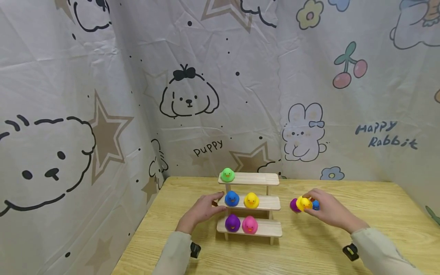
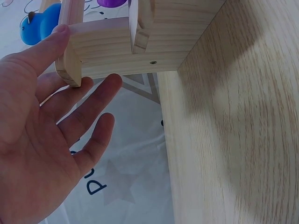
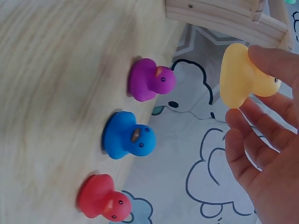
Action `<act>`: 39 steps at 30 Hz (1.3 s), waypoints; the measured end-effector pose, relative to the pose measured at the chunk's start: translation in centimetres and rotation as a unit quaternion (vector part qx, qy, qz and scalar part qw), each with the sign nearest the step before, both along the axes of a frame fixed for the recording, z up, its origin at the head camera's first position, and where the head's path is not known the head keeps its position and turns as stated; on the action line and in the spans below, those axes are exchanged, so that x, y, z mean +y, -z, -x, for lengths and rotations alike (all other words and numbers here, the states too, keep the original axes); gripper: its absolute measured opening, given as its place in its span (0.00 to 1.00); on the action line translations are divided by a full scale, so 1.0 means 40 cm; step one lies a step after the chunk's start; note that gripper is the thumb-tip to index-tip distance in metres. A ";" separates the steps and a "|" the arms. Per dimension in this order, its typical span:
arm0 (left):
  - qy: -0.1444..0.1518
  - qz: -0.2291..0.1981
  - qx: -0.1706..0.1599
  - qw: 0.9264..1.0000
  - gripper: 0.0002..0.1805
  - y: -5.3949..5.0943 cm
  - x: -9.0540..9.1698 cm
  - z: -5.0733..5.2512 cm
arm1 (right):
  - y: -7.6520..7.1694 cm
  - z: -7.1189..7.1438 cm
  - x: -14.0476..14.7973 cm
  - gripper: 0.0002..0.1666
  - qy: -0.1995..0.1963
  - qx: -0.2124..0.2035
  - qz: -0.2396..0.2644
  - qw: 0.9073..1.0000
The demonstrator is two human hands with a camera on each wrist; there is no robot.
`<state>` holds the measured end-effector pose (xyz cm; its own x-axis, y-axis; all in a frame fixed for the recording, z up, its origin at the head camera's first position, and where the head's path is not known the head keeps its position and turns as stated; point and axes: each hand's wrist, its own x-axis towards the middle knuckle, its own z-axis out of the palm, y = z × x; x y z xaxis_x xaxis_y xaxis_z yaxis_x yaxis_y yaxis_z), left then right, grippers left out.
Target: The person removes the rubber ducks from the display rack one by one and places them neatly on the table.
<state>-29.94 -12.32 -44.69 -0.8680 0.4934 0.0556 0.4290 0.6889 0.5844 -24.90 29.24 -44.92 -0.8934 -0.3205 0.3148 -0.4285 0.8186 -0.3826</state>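
Note:
My left hand (image 1: 203, 211) holds the left end of the middle tier of a three-tier wooden stand (image 1: 269, 203), thumb in front and fingers behind; the ring and little fingers stand free in the left wrist view. My right hand (image 1: 324, 208) pinches a yellow rubber duck (image 3: 240, 77), held off the table to the right of the stand. On the stand, a green duck (image 1: 227, 175) sits on top, a blue duck (image 1: 232, 198) and another yellow duck (image 1: 251, 200) in the middle, a purple duck (image 1: 232, 223) and a pink duck (image 1: 249, 225) at the bottom.
A second purple duck (image 3: 145, 79), a second blue duck (image 3: 126, 135) and a red duck (image 3: 103, 198) stand in a row on the wooden table (image 1: 309, 244), right of the stand. A printed cloth (image 1: 254, 114) hangs behind the table.

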 end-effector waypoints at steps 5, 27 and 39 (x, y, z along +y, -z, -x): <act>0.001 0.002 0.004 1.000 0.33 0.000 -0.001 0.002 | 0.022 0.001 0.005 0.19 -0.007 -0.001 -0.012 1.000; 0.014 0.001 0.003 1.000 0.32 -0.005 -0.004 0.001 | 0.093 0.017 0.002 0.18 -0.016 -0.054 -0.007 0.998; 0.019 0.005 0.007 1.000 0.32 0.000 -0.005 0.001 | 0.118 0.022 -0.009 0.20 -0.004 -0.080 -0.014 0.997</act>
<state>-29.97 -12.50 -44.71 -0.8474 0.5272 0.0630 0.4639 0.6774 0.5709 -25.79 28.90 -49.63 -0.9291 -0.3340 0.1588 -0.3697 0.8273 -0.4229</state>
